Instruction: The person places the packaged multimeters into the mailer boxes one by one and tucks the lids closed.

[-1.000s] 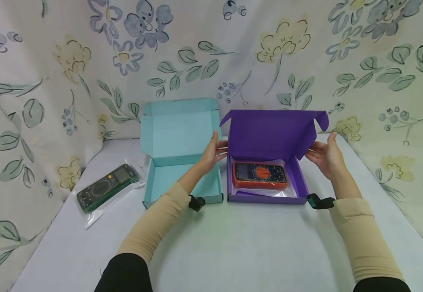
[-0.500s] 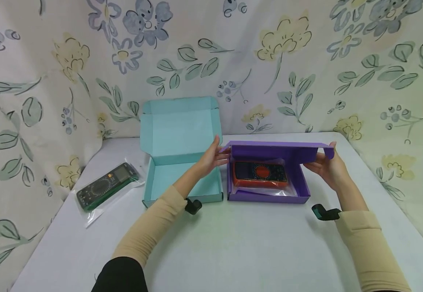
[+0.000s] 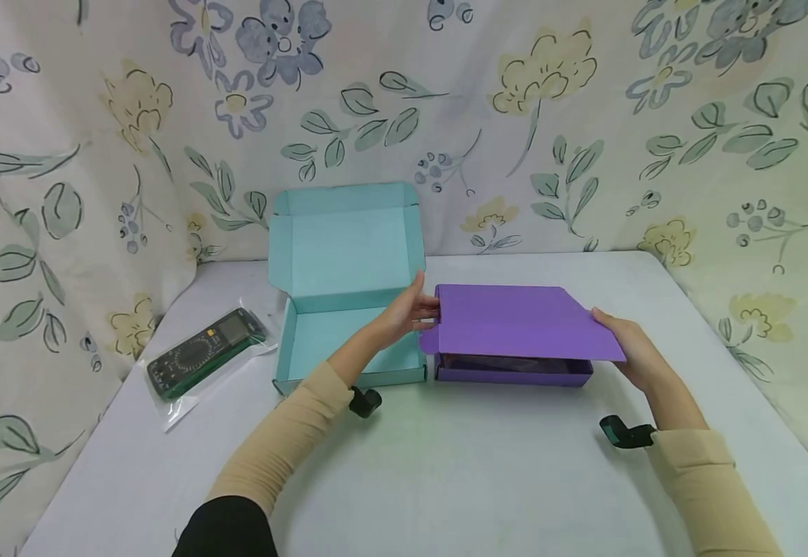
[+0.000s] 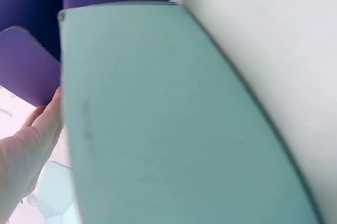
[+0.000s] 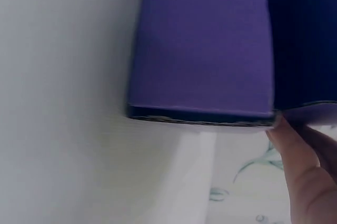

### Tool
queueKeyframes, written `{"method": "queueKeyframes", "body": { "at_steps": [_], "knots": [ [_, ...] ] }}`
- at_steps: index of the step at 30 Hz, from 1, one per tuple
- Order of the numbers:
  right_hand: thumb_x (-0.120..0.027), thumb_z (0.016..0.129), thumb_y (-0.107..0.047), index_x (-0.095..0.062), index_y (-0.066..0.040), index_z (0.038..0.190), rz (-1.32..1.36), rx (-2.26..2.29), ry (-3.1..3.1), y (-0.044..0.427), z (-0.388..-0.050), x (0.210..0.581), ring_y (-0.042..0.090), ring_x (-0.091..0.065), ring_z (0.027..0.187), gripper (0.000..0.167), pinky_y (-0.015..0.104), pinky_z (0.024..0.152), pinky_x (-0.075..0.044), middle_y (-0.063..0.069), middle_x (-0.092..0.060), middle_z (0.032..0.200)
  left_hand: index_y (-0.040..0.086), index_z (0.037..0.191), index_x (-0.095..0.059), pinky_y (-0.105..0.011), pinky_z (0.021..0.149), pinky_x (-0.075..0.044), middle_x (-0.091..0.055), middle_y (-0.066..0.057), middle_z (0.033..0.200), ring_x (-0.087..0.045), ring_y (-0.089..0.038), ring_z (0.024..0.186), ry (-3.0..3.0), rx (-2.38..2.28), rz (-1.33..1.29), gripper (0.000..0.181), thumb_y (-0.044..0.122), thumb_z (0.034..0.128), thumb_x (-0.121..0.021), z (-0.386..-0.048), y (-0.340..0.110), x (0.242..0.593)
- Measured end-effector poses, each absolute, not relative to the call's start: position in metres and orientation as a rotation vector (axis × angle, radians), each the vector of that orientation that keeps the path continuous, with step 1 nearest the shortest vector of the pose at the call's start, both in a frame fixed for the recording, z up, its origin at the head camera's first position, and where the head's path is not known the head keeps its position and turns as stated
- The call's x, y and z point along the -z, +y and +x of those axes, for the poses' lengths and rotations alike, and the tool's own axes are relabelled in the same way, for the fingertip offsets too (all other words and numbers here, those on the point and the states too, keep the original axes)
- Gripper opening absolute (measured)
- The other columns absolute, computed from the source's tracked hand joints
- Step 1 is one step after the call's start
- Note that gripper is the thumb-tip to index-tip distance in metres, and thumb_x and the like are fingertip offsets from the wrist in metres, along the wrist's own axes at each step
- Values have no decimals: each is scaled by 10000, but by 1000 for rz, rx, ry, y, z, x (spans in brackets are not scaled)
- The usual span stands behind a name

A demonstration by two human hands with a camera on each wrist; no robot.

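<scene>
The purple cardboard box [image 3: 515,377] sits on the table with its lid [image 3: 515,321] tilted low over it, a gap left along the front. Under the lid, the orange multimeter is nearly hidden. My right hand [image 3: 632,348] holds the lid's right edge; in the right wrist view, its fingers [image 5: 303,166] reach the box's corner. My left hand [image 3: 404,313], thumb raised and fingers fairly straight, touches the purple box's left side. In the left wrist view, the left hand [image 4: 29,153] is partly hidden behind the teal box [image 4: 158,113].
The teal box [image 3: 355,381] stands with its lid up, directly left of the purple box. Further left, a green-edged multimeter [image 3: 202,352] lies in a clear plastic bag. A floral curtain [image 3: 487,93] hangs behind the white table [image 3: 460,464].
The purple lid has swung forward and down from upright, covering the orange multimeter. My right hand has moved down and towards me with it. My left hand has stayed nearly in place.
</scene>
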State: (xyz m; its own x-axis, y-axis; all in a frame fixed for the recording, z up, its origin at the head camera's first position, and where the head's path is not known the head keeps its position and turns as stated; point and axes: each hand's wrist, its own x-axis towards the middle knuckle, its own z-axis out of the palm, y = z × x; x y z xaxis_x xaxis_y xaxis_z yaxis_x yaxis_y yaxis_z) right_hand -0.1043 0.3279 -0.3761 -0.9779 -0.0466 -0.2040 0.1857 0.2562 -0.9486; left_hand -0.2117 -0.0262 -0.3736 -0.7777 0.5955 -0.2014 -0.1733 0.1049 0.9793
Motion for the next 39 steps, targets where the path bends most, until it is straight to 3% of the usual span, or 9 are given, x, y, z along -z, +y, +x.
{"method": "queueKeyframes", "body": {
  "at_steps": [3, 5, 8, 11, 14, 23, 28, 32, 39],
  "knots": [
    [-332, 1037, -479, -191, 111, 1491, 164, 1715, 2377, 325, -102, 379, 113, -457, 1229, 758, 142, 879, -430, 298, -236, 1527, -159, 1373, -404, -436, 1087, -381, -439, -282, 1417, -408, -368, 1335, 1830, -1717, 422, 745, 462, 1061, -136, -209, -26, 377],
    [-335, 1037, -475, -209, 103, 1492, 178, 1698, 2404, 323, -100, 380, 202, -423, 1290, 746, 111, 845, -429, 306, -233, 1525, -144, 1377, -416, -421, 1082, -389, -455, -265, 1408, -423, -358, 1320, 1857, -1699, 413, 706, 439, 1069, -164, -207, -24, 378],
    [-397, 1029, -456, -259, 92, 1484, 270, 1772, 2407, 320, -97, 381, 115, -519, 1185, 726, 110, 797, -464, 226, -367, 1491, -117, 1366, -456, -397, 1071, -404, -513, -244, 1347, -478, -343, 1262, 1912, -1650, 392, 654, 417, 1074, -213, -201, -22, 377],
    [-485, 1013, -397, -346, 94, 1451, 399, 1922, 2368, 316, -94, 383, -47, -581, 956, 672, 132, 744, -506, -13, -616, 1236, -90, 1352, -493, -370, 1047, -429, -572, -212, 1273, -532, -316, 1198, 1978, -1576, 365, 621, 415, 1070, -267, -193, -19, 374],
    [-520, 1006, -337, -393, 116, 1416, 478, 2023, 2340, 313, -90, 385, -89, -586, 841, 624, 142, 707, -521, -227, -609, 962, -85, 1362, -488, -358, 1042, -434, -584, -191, 1275, -544, -297, 1198, 2014, -1525, 342, 618, 422, 1065, -299, -185, -19, 370],
    [-434, 1028, -345, -428, 159, 1370, 541, 1766, 2586, 310, -69, 382, -101, -571, 768, 609, 113, 669, -500, -260, -549, 874, -50, 1433, -425, -395, 1090, -380, -482, -185, 1431, -444, -306, 1330, 2070, -1388, 391, 629, 439, 1062, -287, -164, -26, 360],
    [-405, 1037, -324, -461, 152, 1351, 545, 1729, 2628, 305, -68, 384, -134, -548, 785, 573, 96, 684, -492, 9, -646, 1084, -3, 1457, -415, -455, 1111, -338, -439, -155, 1473, -370, -298, 1379, 2229, -1247, 360, 656, 495, 1039, -326, -153, -22, 358],
    [-368, 1047, -330, -440, 144, 1372, 514, 1685, 2637, 302, -66, 386, -186, -490, 817, 580, 70, 706, -468, 307, -464, 1371, -13, 1451, -419, -470, 1102, -347, -438, -158, 1473, -364, -301, 1383, 2325, -1140, 433, 641, 473, 1037, -354, -147, -22, 360],
    [-370, 1043, -370, -425, 161, 1371, 488, 1481, 2692, 302, -55, 383, -163, -497, 811, 626, 66, 702, -444, 346, -458, 1361, -74, 1494, -259, -450, 1121, -325, -322, -193, 1532, -301, -318, 1411, 2411, -981, 630, 646, 328, 1028, -454, -127, -26, 360]
  ]
}}
